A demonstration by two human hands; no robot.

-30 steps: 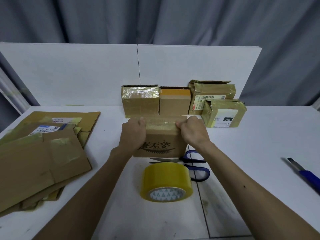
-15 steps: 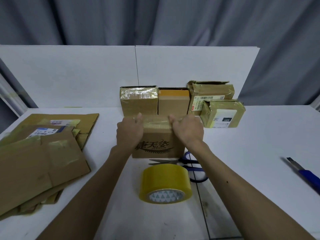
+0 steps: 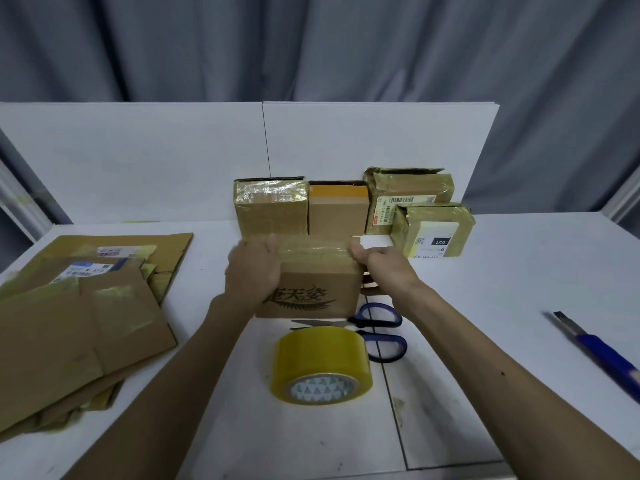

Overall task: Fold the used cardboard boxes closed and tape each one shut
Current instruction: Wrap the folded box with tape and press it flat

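Note:
A small brown cardboard box point(image 3: 311, 292) with black printed characters on its front stands at the table's middle. Its flaps are closed and clear tape runs across the top. My left hand point(image 3: 252, 271) grips the box's left end, fingers curled over the top edge. My right hand point(image 3: 384, 268) holds the right end, thumb on the taped top and fingers down the side. A yellow tape roll point(image 3: 322, 365) lies just in front of the box. Blue-handled scissors point(image 3: 377, 327) lie between roll and box, partly hidden by the roll.
Several taped boxes point(image 3: 270, 209) stand in a row behind, against white back boards point(image 3: 138, 161). Flattened cardboard point(image 3: 69, 327) is piled at the left. A blue utility knife point(image 3: 599, 351) lies at the right on the white table point(image 3: 502, 299).
Both hands moved from the taped top near the box's middle outward to its ends. The right hand slid down onto the right side. The box stayed in place.

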